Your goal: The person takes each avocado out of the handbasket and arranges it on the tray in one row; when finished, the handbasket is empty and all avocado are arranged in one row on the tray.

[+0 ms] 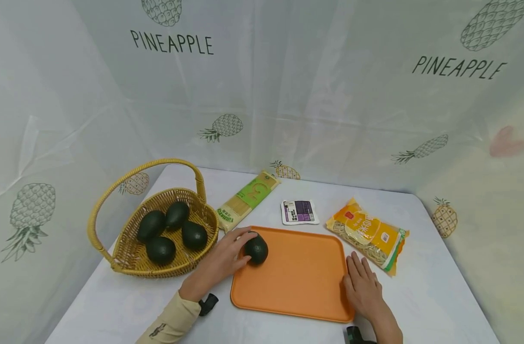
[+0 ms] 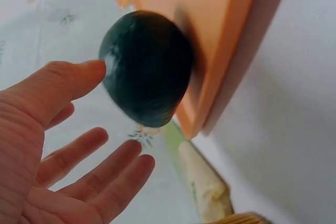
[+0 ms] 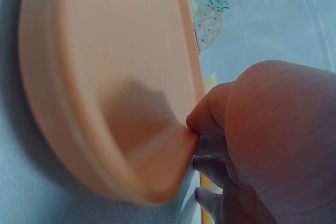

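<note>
A dark green avocado (image 1: pixel 256 249) sits on the left part of an orange tray (image 1: pixel 300 282), near its upper left corner. My left hand (image 1: pixel 228 255) reaches over the tray's left edge to it. In the left wrist view the thumb tip is right at the avocado (image 2: pixel 147 72), while the other fingers (image 2: pixel 118 179) spread loosely, apart from its skin. At the tray's right side lies my right hand (image 1: pixel 365 289), fingers extended along the outside. Its thumb tip meets the tray's rim (image 3: pixel 184 142) in the right wrist view, with nothing in its grip.
A yellow wicker basket (image 1: pixel 143 273) with a tall handle holds several avocados on the left. Behind the tray lie a green-labelled pack of noodles (image 1: pixel 250 199) and a white-and-purple packet (image 1: pixel 300 212). A yellow bag of noodles (image 1: pixel 369 235) lies beyond my right hand. A patterned curtain backs the table.
</note>
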{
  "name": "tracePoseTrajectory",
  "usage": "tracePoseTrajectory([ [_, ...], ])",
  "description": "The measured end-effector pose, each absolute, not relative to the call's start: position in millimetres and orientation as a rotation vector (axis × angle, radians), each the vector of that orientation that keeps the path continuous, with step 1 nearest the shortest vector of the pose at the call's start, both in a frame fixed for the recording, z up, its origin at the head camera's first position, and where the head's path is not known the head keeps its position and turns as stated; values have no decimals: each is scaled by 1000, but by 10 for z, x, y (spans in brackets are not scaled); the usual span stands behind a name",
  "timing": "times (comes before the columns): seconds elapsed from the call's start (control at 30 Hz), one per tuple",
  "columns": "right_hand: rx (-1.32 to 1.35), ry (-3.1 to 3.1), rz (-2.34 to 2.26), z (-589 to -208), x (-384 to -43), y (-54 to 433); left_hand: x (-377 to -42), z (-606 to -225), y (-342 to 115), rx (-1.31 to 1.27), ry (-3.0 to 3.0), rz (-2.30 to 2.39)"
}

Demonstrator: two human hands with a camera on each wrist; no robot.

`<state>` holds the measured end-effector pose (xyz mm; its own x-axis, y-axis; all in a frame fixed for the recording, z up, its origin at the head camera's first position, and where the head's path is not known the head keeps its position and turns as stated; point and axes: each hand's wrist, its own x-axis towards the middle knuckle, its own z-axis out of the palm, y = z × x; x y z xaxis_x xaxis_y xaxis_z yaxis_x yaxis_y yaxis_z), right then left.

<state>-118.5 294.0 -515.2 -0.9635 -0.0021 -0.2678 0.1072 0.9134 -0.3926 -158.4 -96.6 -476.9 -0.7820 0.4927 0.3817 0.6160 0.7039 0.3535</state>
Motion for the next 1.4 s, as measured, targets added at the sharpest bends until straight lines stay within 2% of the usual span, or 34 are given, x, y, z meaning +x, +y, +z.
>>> tracePoseTrajectory([
  [0.77, 89, 2824, -588, -5141, -1184, 2944, -1610, -4440, -1409, -734, -2457, -646],
  [1.1, 89, 2824, -594, -5165, -1178, 2933, -1620, -4410, -1663, -786, -2437, -800],
  [1.4, 87, 2822, -596, -5169, -1183, 2933, -1567, -4432, -1925, -672, -2531, -753],
])
